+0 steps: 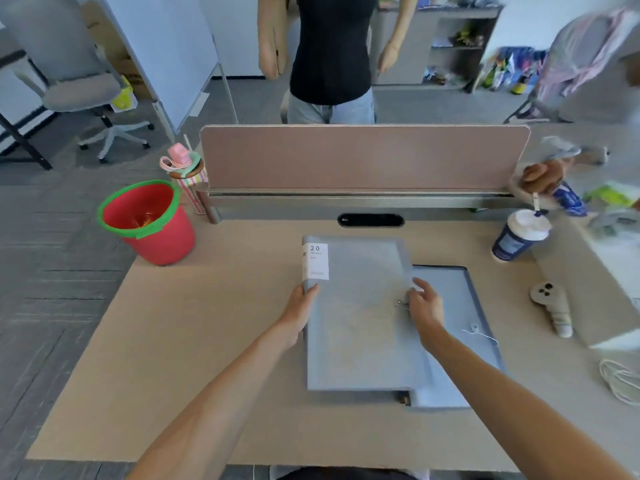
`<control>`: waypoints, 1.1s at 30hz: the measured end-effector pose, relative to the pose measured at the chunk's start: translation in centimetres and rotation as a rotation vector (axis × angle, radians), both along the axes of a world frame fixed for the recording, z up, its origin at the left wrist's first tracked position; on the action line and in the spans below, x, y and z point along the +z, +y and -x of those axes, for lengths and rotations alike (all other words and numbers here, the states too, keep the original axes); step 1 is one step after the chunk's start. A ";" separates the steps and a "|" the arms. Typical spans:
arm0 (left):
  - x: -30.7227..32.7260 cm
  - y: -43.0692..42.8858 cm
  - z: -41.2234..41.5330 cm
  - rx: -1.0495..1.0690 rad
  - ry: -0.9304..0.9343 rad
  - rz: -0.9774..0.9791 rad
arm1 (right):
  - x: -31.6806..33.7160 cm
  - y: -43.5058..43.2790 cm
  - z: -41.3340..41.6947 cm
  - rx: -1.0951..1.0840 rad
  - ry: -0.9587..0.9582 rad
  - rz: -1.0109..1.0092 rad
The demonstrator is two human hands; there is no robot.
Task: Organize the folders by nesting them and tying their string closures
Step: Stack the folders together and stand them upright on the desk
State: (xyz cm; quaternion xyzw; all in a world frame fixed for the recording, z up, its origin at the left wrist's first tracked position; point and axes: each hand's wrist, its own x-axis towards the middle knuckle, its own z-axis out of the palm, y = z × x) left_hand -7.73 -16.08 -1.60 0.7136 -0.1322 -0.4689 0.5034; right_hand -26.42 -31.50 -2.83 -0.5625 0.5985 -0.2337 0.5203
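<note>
Leftmost, in the middle left of the frame, a red bucket (149, 221) with a green rim stands off the desk (194, 358) corner. Moving right, the left hand (300, 311) grips the left edge of the upper folder (360, 323), fingers curled over the spine just below its white label (316, 262). That grey-blue folder lies at centre frame, its long axis running from the bottom of the picture toward the top, label end farthest from the viewer. It overlaps a second folder (453, 306) lying under its right side, parallel and shifted toward lower right. The right hand (424, 304) rests at the upper folder's right edge, fingers bent near a small metal clasp; whether it pinches anything I cannot tell. The lower folder's white string (483, 336) trails loose. Likely risks: the string getting trapped between the folders as they slide together, or the top folder skewing because only its edges are held. A paper cup (519, 237) stands at the right.
</note>
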 end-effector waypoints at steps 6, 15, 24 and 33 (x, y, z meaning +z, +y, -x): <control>0.1 -6.9 8.7 -0.211 -0.168 -0.113 | -0.9 -5.4 8.8 -0.073 0.213 0.002; -2.4 -11.0 14.6 -0.327 -0.260 -0.252 | -4.5 -10.9 16.2 0.181 0.461 -0.145; -5.7 -11.9 17.3 -0.216 -0.068 -0.426 | -5.2 -13.1 17.2 0.278 0.371 -0.208; -2.7 -12.8 17.5 0.103 0.089 -0.256 | -9.8 -14.9 17.9 0.232 0.218 -0.348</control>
